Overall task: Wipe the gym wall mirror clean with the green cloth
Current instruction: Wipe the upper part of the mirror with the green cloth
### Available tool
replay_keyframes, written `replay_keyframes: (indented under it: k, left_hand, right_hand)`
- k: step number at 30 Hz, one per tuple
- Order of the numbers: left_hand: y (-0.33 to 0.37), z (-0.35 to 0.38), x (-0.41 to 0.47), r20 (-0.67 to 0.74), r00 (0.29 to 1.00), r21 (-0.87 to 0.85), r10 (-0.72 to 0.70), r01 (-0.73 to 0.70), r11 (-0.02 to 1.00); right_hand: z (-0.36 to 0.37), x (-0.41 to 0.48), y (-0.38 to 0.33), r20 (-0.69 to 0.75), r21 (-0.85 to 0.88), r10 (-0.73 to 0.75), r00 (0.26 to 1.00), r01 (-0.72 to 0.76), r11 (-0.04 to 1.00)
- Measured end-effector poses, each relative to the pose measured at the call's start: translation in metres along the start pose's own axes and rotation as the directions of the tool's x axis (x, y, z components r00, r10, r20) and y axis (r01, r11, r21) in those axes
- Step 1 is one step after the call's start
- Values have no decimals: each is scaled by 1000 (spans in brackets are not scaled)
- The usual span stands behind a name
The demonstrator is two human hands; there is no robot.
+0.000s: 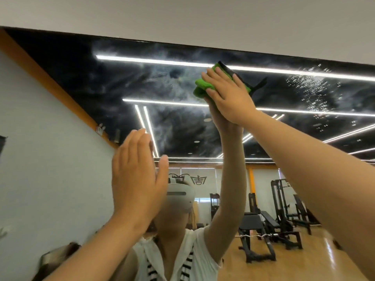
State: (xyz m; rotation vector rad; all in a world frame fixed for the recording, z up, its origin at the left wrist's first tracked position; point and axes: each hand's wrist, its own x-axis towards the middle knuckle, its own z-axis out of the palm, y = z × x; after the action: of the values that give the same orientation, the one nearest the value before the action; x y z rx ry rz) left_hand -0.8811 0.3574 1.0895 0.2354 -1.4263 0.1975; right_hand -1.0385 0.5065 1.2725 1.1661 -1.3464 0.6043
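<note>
The wall mirror (113,82) fills most of the view, with hazy smears across its upper part and droplets at the upper right. My right hand (229,96) reaches high and presses the folded green cloth (203,86) flat against the glass with straight fingers, near the mirror's top edge. The cloth has a black trim. My left hand (138,179) is raised lower left, fingers straight and together, palm toward the glass; whether it touches the glass is unclear. It holds nothing.
A white wall (203,15) runs above the mirror's top edge. The mirror reflects a person in a white top and a headset, benches and weight machines (284,209) on a wooden floor, and ceiling light strips.
</note>
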Motion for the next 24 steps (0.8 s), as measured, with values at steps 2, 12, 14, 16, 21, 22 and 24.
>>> replay_keyframes:
  k: [2, 12, 14, 16, 21, 22, 24]
  left_hand:
    - [24, 13, -4, 21, 997, 15, 74, -74, 997]
    - [79, 66, -26, 86, 985, 56, 147, -152, 987]
    - [80, 66, -28, 73, 986, 27, 149, -151, 988]
    - [80, 64, -28, 41, 992, -9, 116, -116, 993]
    - [79, 64, -29, -9, 994, 0, 111, -111, 994]
    - [79, 64, -30, -16, 993, -14, 118, -118, 993]
    - [78, 65, -30, -26, 992, -61, 121, -122, 991]
  right_hand:
    - [-3, -15, 12, -9, -1, 9, 1000, -9, 1000]
    - [10, -106, 27, -84, 29, 91, 992, -89, 996]
    - [11, -130, 21, -68, 43, 62, 996, -59, 997]
    - [13, -158, 15, -51, 66, 25, 998, -21, 998]
    - [30, -227, -3, -40, -5, -74, 996, 74, 997]
    - [32, -238, -5, -34, -19, -95, 995, 94, 995]
    - [35, -255, -9, -29, -33, -137, 990, 136, 990]
